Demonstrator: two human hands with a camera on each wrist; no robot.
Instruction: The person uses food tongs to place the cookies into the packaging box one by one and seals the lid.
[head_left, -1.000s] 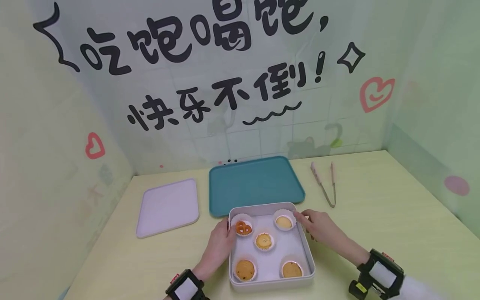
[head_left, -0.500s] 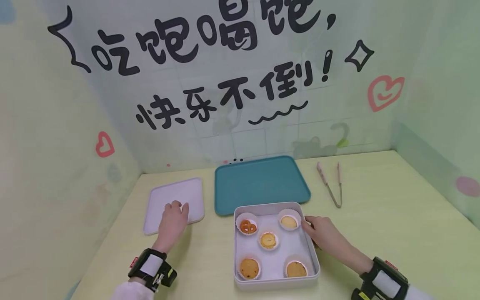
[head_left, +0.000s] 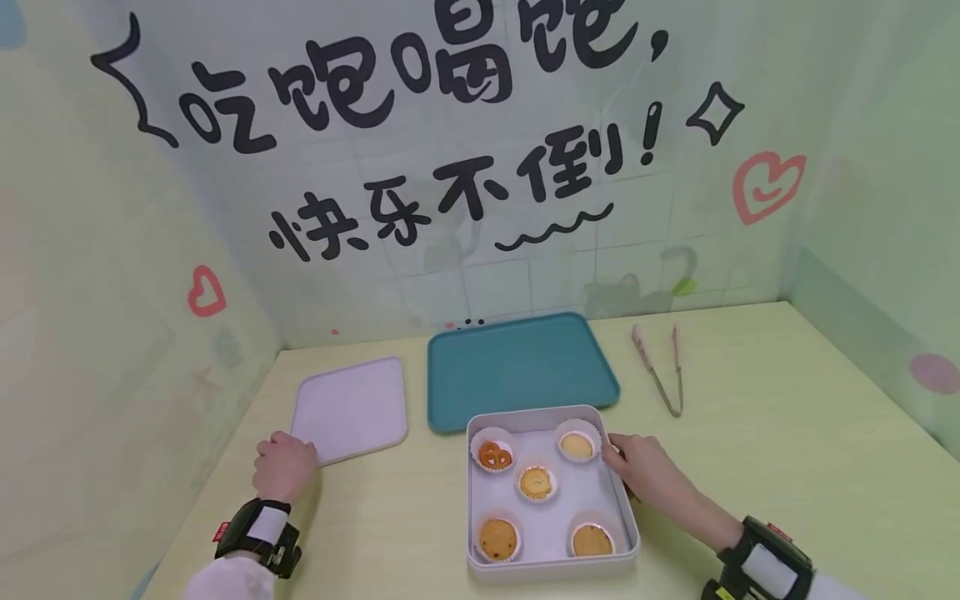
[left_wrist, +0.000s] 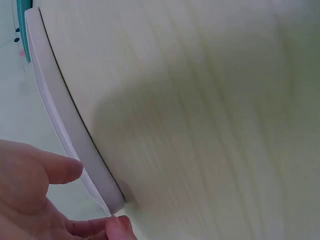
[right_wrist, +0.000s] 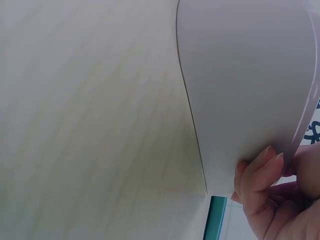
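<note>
At the far left, a flat lilac tray (head_left: pixel 351 408) lies on the table. My left hand (head_left: pixel 285 467) is at its front-left corner. In the left wrist view the thumb (left_wrist: pixel 67 170) lies against the tray's edge (left_wrist: pixel 72 110), with the curled fingertips (left_wrist: pixel 120 228) right at the corner. My right hand (head_left: pixel 643 468) holds the right wall of a deep, pale square baking pan (head_left: pixel 555 571), fingers (right_wrist: pixel 257 175) curled against its outer side. Inside the pan are paper cups with a pretzel (head_left: pixel 495 454), a ring-shaped biscuit (head_left: pixel 536 482) and several round cookies (head_left: pixel 498 538).
A larger teal tray (head_left: pixel 521 367) lies behind the pan, close to its back wall. Tongs (head_left: pixel 660 375) with pink grips lie spread at the back right. A printed backdrop (head_left: pixel 457 275) stands along the table's far edge, and side panels rise at left and right.
My left hand has left the pan's left side, passed over the lilac tray, and come to its front-left corner. The right hand stays on the pan. The head view has shifted slightly.
</note>
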